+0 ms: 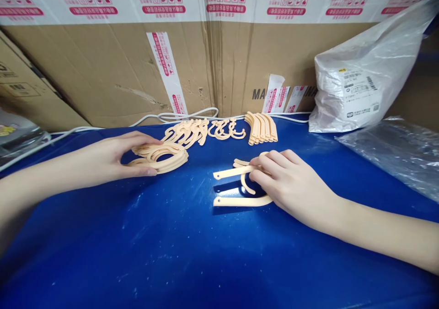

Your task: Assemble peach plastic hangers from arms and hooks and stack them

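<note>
My left hand [137, 155] is closed around the left side of a stack of beige curved plastic pieces [173, 158], which look like folded hangers. At the right, my right hand [284, 174] has its fingers closed on a beige hanger arm [233, 171] with a small hole at its end. Below that piece lies a second hanger arm [240, 202], its right end touching or passing under my hand. A curved hook [247, 185] shows between the two arms. More beige pieces [241, 162] are partly hidden behind my right fingers.
On the blue table surface [164, 245], several beige pieces [188, 132], loose hooks [224, 129] and a row of curved arms [263, 128] lie at the back. Behind them run a white cable [161, 116] and a cardboard box [113, 62]. A white plastic bag [360, 84] and clear film [391, 149] are at right.
</note>
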Demonstrator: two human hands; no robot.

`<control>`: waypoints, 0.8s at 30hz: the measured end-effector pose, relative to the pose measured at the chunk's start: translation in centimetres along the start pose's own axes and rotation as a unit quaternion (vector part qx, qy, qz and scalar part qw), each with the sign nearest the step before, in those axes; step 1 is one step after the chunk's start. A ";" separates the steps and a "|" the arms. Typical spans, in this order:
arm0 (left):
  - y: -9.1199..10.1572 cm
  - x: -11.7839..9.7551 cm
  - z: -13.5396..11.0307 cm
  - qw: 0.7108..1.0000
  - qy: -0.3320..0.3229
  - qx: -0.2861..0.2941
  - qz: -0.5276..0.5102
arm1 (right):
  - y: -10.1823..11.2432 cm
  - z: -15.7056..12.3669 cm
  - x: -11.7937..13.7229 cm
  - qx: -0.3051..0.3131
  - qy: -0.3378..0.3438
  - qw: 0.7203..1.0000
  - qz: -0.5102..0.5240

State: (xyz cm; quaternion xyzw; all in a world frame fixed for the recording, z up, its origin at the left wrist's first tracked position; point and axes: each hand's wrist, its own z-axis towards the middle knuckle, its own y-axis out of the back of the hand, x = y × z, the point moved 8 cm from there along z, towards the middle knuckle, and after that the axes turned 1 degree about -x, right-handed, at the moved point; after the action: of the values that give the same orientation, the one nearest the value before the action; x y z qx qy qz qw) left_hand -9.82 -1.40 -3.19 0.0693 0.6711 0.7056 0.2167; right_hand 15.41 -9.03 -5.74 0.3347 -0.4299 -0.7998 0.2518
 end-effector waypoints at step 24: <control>-2.4 2.6 1.2 0.996 0.055 0.053 -0.046 | -0.3 -0.2 -0.1 -0.007 -0.004 1.000 -0.001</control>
State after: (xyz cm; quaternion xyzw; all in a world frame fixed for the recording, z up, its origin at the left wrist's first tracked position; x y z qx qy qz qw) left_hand -11.24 0.73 -5.92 0.0114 0.7211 0.6609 0.2076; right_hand 15.60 -8.88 -6.01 0.3305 -0.4246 -0.8045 0.2516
